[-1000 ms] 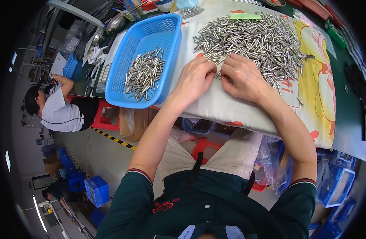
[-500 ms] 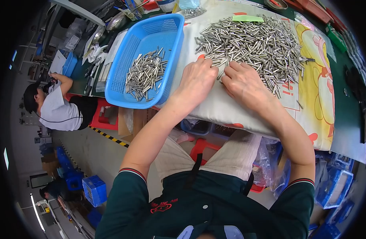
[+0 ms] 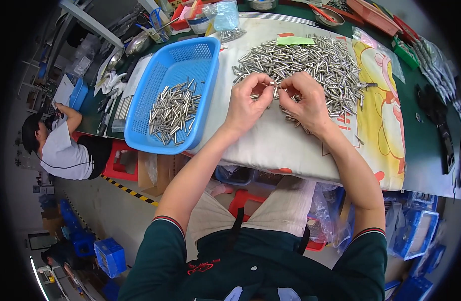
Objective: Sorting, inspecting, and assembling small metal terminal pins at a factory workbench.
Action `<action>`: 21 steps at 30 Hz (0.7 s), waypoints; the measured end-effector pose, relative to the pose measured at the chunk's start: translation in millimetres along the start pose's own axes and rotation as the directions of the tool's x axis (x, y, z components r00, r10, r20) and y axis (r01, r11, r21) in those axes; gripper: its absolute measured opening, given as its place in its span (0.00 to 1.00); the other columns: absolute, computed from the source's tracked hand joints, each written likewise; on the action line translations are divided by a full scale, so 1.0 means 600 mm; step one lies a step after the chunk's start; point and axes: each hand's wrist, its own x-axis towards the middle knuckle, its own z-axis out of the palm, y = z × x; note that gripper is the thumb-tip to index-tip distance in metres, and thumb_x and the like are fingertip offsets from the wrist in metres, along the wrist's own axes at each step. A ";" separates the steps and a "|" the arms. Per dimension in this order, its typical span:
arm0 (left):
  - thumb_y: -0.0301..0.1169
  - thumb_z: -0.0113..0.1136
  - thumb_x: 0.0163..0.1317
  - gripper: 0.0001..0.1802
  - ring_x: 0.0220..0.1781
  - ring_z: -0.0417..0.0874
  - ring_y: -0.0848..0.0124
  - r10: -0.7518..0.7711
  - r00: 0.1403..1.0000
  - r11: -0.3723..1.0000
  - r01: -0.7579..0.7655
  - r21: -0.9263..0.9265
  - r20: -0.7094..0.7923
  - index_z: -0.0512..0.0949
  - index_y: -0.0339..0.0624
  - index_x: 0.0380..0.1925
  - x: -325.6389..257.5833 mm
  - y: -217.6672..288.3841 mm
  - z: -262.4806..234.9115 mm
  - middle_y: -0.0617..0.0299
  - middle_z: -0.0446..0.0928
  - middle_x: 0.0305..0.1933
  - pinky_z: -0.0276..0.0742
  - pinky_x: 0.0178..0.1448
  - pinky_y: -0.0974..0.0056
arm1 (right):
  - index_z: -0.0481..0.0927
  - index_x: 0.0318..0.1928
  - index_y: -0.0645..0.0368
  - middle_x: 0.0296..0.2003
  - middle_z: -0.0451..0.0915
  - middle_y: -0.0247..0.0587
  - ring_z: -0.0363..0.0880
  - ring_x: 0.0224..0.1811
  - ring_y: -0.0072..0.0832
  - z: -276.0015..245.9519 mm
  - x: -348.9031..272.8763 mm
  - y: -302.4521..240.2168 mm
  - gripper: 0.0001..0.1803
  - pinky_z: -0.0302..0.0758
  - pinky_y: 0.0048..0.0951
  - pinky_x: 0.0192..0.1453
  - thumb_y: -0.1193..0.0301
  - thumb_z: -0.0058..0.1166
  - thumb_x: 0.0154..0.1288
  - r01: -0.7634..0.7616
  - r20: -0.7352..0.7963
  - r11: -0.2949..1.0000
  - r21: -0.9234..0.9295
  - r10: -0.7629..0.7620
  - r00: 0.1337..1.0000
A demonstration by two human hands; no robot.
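My left hand and my right hand are raised over the near edge of a heap of short, shiny metal pins. Thumb and fingers of each are pinched together, and the fingertips nearly meet. Between them is a small metal pin, mostly covered by the fingers. To the left stands a blue perforated plastic basket, with a smaller pile of similar pins in its near half. The heap lies on a pale printed cloth with a yellow section at its right.
A green paper slip lies at the heap's far edge. Beyond are a plastic bag and a metal bowl. Black straps lie on the green tabletop at right. A person sits far left, beside a red stool.
Both hands have lifted from the heap's near edge, with fingertips brought together around a pin. The whole view has shifted, showing more of the table's far side.
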 end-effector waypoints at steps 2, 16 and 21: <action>0.23 0.56 0.57 0.05 0.32 0.80 0.75 0.033 0.999 0.999 -0.032 -0.029 0.023 0.75 0.34 0.34 0.000 -0.012 0.011 0.60 0.77 0.31 0.76 0.36 0.70 | 0.78 0.30 0.61 0.25 0.76 0.39 0.75 0.29 0.32 0.002 -0.003 0.005 0.07 0.73 0.32 0.31 0.77 0.59 0.48 0.002 -0.018 0.999 0.032 -0.001 1.000; 0.16 0.57 0.53 0.11 0.37 0.81 0.72 0.119 0.992 0.993 -0.119 -0.013 0.028 0.77 0.36 0.37 -0.010 -0.008 -0.006 0.58 0.78 0.38 0.79 0.41 0.70 | 0.81 0.31 0.61 0.25 0.76 0.39 0.74 0.28 0.35 0.014 -0.002 0.000 0.08 0.71 0.32 0.32 0.79 0.59 0.47 0.071 -0.053 0.997 -0.005 -0.071 0.996; 0.15 0.56 0.53 0.11 0.39 0.81 0.71 0.136 0.991 0.990 -0.136 -0.047 0.007 0.78 0.36 0.37 -0.012 -0.004 -0.005 0.58 0.78 0.39 0.80 0.43 0.69 | 0.81 0.32 0.60 0.25 0.76 0.38 0.73 0.27 0.33 0.015 -0.004 -0.002 0.09 0.70 0.31 0.31 0.80 0.60 0.45 0.097 -0.086 0.995 0.002 -0.097 0.992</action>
